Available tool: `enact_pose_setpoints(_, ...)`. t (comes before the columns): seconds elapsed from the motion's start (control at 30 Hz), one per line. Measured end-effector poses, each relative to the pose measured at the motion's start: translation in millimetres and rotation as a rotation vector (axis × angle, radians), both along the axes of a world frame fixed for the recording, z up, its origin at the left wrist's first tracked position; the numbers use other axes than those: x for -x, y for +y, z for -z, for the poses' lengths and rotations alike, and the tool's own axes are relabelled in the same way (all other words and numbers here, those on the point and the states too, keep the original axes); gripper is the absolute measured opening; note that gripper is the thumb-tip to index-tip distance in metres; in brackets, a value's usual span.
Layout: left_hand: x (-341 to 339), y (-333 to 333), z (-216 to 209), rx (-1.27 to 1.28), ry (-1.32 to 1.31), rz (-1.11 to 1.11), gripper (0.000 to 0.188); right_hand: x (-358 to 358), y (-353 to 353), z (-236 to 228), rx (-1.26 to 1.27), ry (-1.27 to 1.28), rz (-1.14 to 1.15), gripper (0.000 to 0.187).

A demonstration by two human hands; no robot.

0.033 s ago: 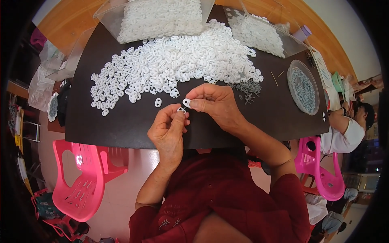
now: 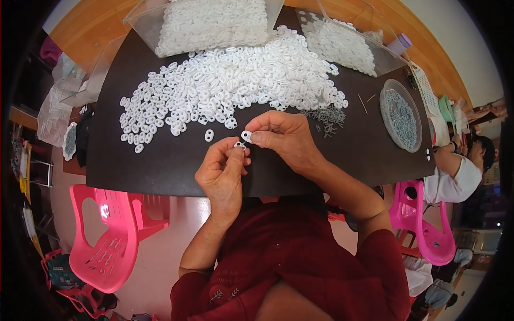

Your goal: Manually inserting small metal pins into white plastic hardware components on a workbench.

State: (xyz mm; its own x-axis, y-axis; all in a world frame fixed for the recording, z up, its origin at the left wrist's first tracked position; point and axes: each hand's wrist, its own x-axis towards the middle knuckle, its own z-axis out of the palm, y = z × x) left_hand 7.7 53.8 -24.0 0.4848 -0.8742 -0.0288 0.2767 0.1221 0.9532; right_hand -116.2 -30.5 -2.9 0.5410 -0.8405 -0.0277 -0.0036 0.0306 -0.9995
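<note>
Fingers of the left hand [image 2: 222,174] curl in, pinching a tiny white plastic piece [image 2: 239,144] just above the near edge of the dark table [image 2: 160,160]. Right hand [image 2: 284,136], fingers pressed together, pinches a small white oval plastic ring [image 2: 246,135] touching that piece. Beyond lies a heap of white oval rings [image 2: 230,85], with small grey metal pins [image 2: 327,115] beside it.

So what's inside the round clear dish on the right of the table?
The round dish holds a layer of small grey metal pieces, like the loose ones on the dark table. Its bottom is covered by them.
</note>
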Motion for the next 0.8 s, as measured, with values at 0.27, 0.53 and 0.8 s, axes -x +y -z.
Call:
enact_pose_setpoints(0.27,2,-1,4,0.017,-0.004,0.006,0.016,-6,7,4,0.012,-0.016,0.007,0.014)
enact_pose_setpoints(0.53,7,-5,9,0.130,0.040,0.000,0.023,-7,14,8,0.198,0.006,0.049,0.014)
enact_pose_setpoints(0.8,7,-3,11,0.135,0.142,0.052,0.024,-4,17,7,0.257,0.051,0.058,0.014)
